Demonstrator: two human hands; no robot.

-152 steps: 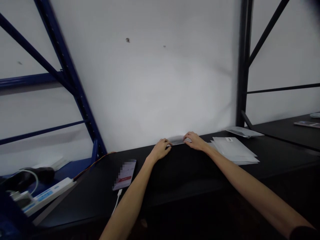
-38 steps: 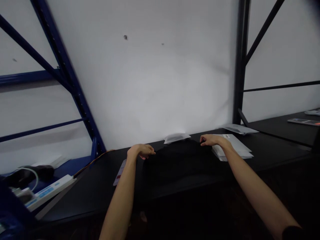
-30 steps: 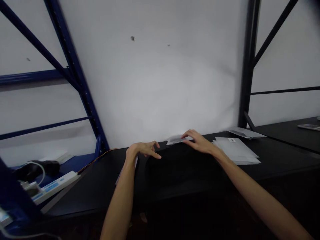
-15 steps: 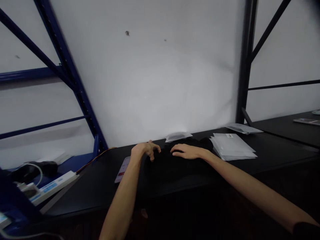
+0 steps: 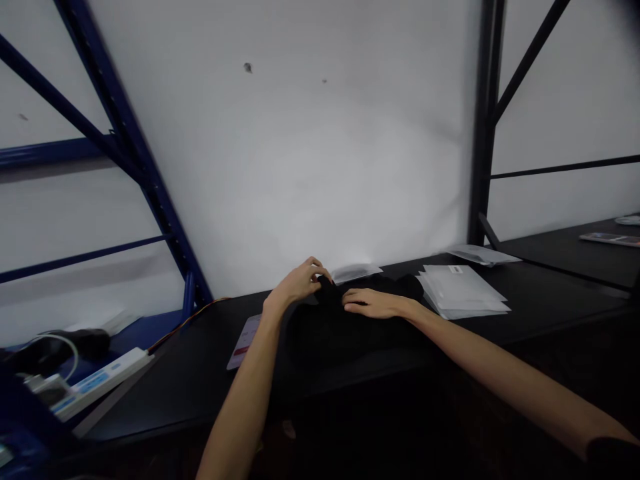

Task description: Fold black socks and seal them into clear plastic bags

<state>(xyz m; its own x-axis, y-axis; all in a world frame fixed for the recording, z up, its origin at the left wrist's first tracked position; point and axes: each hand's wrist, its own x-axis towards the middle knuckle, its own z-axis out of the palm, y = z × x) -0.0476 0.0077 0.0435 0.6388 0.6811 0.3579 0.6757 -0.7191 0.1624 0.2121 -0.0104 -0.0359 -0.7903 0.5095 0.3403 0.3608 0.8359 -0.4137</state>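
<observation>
A black cloth garment (image 5: 350,340) lies bunched on the black table (image 5: 150,407), its dark folds hard to make out. My left hand (image 5: 300,283) is at its far edge, with the fingers pinching a fold of the cloth. My right hand (image 5: 373,303) rests flat on the garment's top, near the far right of the heap. Just behind the cloth lies a folded translucent plastic bag (image 5: 355,272), which neither hand touches.
A stack of white mailing bags (image 5: 460,290) sits right of the garment, with one more bag (image 5: 480,255) behind it. A phone (image 5: 244,341) lies beneath my left forearm's side. Blue shelving uprights (image 5: 135,180) and a white power strip (image 5: 100,381) stand at left.
My left hand has moved right and up onto the garment's far edge and taken hold of a fold. My right hand stays nearly where it was, on the cloth.
</observation>
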